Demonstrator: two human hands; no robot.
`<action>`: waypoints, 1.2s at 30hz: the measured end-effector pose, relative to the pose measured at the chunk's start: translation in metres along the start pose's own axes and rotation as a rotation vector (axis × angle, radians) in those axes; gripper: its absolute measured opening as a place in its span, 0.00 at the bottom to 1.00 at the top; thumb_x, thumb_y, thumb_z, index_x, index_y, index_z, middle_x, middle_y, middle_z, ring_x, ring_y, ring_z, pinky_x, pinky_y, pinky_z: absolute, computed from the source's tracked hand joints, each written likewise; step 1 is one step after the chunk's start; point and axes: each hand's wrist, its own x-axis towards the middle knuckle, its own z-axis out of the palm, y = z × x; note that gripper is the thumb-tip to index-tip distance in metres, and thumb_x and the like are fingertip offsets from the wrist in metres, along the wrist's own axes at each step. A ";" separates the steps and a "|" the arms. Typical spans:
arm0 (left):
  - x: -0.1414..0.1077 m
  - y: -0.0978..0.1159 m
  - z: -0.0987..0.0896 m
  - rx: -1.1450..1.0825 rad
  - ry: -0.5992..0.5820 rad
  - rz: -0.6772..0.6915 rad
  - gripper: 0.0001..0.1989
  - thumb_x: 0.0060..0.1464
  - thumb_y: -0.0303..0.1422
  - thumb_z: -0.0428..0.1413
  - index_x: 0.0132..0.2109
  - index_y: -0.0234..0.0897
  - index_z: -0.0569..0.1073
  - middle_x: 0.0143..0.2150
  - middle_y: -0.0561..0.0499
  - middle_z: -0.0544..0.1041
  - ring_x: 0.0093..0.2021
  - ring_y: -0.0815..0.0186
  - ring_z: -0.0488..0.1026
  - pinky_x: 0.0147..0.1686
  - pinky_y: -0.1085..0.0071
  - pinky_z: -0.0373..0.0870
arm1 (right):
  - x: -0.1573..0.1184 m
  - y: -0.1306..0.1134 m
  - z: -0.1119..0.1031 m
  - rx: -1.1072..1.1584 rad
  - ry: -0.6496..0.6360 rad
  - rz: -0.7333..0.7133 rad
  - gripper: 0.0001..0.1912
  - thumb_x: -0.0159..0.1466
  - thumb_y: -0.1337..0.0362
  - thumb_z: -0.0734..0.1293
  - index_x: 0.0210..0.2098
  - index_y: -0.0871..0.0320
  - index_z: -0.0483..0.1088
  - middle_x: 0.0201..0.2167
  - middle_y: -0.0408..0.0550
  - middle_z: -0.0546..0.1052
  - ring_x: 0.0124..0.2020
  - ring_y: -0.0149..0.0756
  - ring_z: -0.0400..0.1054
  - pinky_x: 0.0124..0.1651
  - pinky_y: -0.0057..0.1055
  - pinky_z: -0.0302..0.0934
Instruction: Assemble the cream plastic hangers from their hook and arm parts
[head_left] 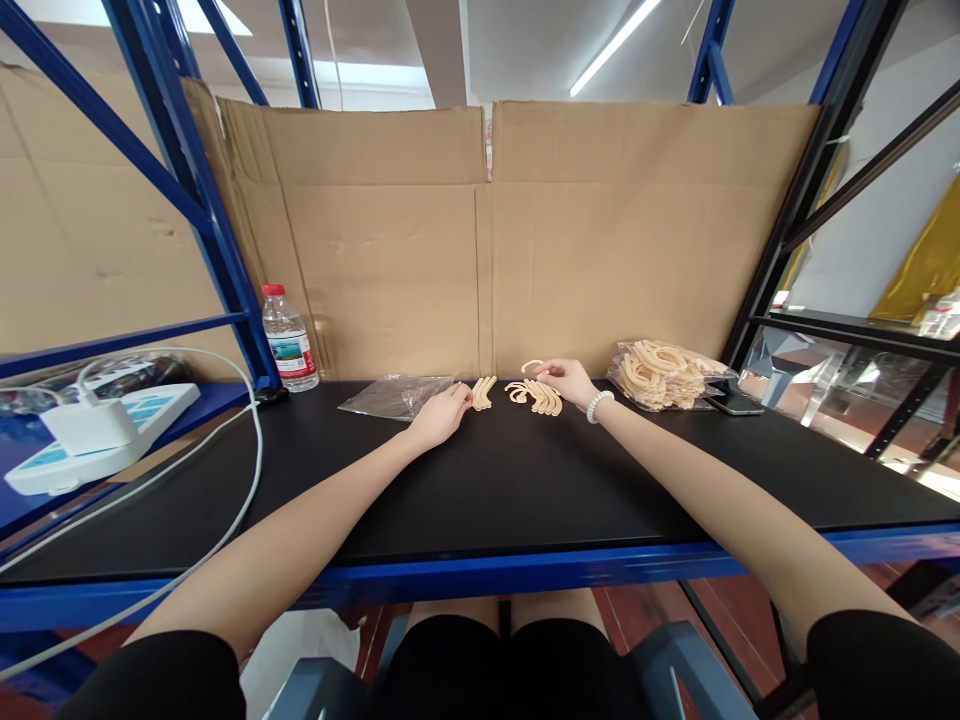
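Right hand pinched one curved piece near its end, leaving most of the arc free, at the far side of the fanned pieces on the tabletop; left hand had fingertips bunched at the small left row, probably steadying it; couldn't tell if it gripped any; flat clear bag lay beside left hand, stuffed bag beyond right wrist, presumably for short reaches; bottle stood far left, likely clear of both arms.
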 end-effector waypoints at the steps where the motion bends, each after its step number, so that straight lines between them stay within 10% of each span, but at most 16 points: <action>1: 0.000 0.000 -0.001 -0.017 0.012 -0.012 0.06 0.62 0.29 0.43 0.42 0.39 0.65 0.43 0.46 0.74 0.41 0.59 0.75 0.43 0.61 0.70 | -0.004 -0.002 -0.002 0.045 -0.003 0.006 0.11 0.56 0.62 0.66 0.35 0.62 0.73 0.36 0.52 0.79 0.36 0.36 0.73 0.42 0.35 0.68; 16: -0.007 0.065 0.002 -0.639 0.175 0.027 0.06 0.55 0.34 0.54 0.37 0.37 0.72 0.40 0.47 0.79 0.39 0.60 0.79 0.43 0.62 0.76 | -0.067 -0.038 0.021 0.451 -0.092 0.234 0.11 0.57 0.59 0.71 0.35 0.61 0.77 0.29 0.46 0.74 0.27 0.26 0.68 0.30 0.23 0.64; 28: -0.021 0.092 0.002 -0.457 0.015 0.348 0.08 0.56 0.26 0.53 0.38 0.38 0.76 0.36 0.49 0.79 0.35 0.66 0.76 0.38 0.71 0.72 | -0.073 -0.042 0.031 0.376 -0.117 0.249 0.14 0.55 0.56 0.72 0.27 0.62 0.71 0.22 0.43 0.72 0.22 0.26 0.67 0.25 0.23 0.64; 36: -0.018 0.102 -0.004 -0.932 0.028 -0.135 0.06 0.52 0.28 0.58 0.33 0.37 0.67 0.31 0.50 0.77 0.32 0.62 0.79 0.33 0.67 0.77 | -0.072 -0.046 0.030 0.416 -0.125 0.117 0.19 0.55 0.49 0.70 0.29 0.61 0.71 0.22 0.41 0.70 0.24 0.27 0.65 0.28 0.26 0.63</action>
